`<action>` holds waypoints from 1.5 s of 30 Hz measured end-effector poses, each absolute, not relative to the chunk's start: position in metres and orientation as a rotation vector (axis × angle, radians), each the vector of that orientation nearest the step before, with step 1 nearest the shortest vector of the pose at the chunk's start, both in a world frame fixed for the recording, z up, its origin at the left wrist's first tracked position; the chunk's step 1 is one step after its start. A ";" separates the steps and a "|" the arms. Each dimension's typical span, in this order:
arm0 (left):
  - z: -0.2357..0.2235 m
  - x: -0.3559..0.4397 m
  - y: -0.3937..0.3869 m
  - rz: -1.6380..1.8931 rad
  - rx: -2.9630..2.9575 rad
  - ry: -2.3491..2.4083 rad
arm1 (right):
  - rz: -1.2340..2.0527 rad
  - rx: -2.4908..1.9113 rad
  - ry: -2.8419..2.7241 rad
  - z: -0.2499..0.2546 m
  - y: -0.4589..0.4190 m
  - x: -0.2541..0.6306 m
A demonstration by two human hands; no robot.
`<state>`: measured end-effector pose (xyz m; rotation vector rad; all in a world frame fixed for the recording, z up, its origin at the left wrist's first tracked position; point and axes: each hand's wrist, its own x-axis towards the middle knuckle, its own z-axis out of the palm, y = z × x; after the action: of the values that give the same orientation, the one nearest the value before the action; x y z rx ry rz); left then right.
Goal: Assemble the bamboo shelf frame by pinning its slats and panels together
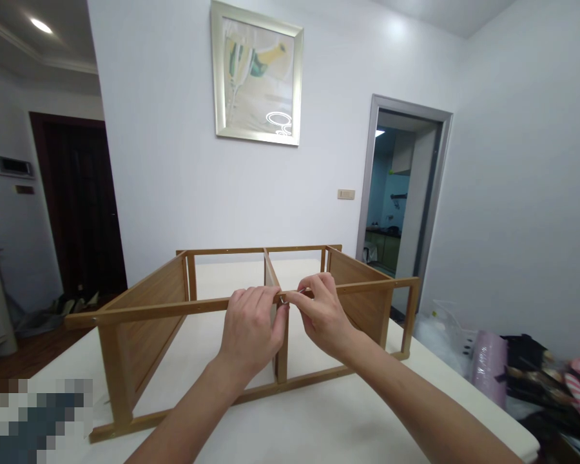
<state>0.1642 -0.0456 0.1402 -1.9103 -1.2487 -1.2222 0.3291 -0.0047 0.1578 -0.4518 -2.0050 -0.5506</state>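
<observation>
a wooden frame (140,316) stands on the white desk (319,419), its near rail running across in front of the person. the left hand (251,328) curls its fingers closed over that rail at the middle upright. the right hand (321,312), just beside it, pinches a small metal tool (284,299) against the rail, fingers closed on it. a framed picture (257,72) hangs on the wall behind.
</observation>
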 end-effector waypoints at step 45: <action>0.145 0.168 -0.048 -1.294 -1.914 -1.298 | -0.250 -0.565 -2.082 0.163 -0.011 0.326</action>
<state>0.1684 -0.0481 0.1451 -1.9142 -1.2981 -1.2939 0.3255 -0.0115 0.1625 -0.5647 -2.0816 -0.2503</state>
